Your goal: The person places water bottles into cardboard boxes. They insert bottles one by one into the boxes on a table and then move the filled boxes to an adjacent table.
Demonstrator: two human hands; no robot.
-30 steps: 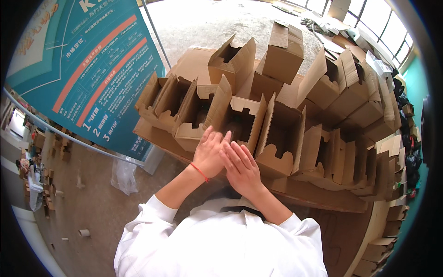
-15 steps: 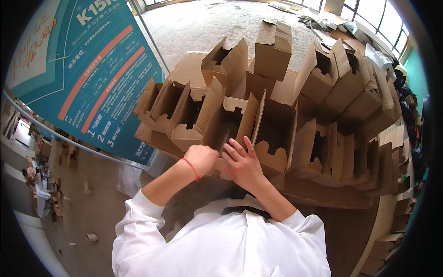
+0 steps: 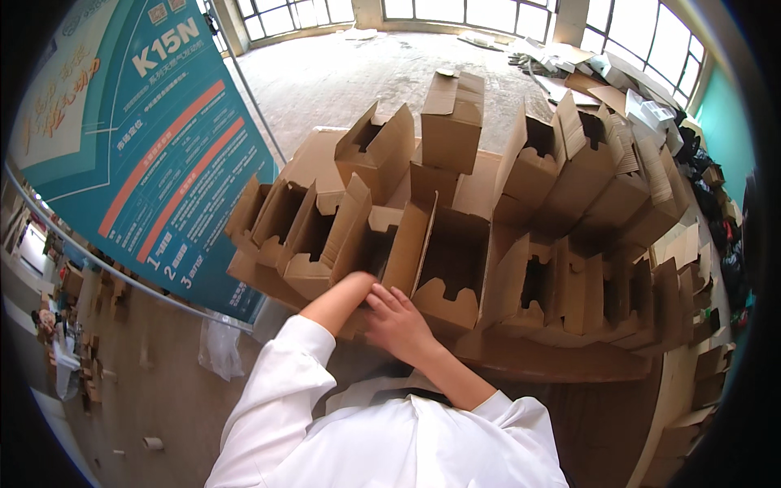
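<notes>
An open brown cardboard box (image 3: 379, 241) stands in the near row, its flaps raised. My left hand (image 3: 360, 282) bends down into its near end; the fingers are hidden. In front of the same box, my right hand (image 3: 400, 327) is close beside the left wrist, fingers stretched out and nothing visible in them. Just to the right is a wider open box (image 3: 451, 268) with a notched front flap. More open boxes (image 3: 313, 236) stand close on the left.
Further open boxes (image 3: 569, 293) crowd the right side of the brown table (image 3: 561, 366). A taller box (image 3: 452, 122) rises at the back. A blue-green banner (image 3: 175, 163) stands at the left, with a clear plastic bag (image 3: 220, 348) below it.
My left hand has gone from a closed fist above the box's near edge down into the box. My right hand has moved a little left and down, its fingers closer together. The view has tilted up.
</notes>
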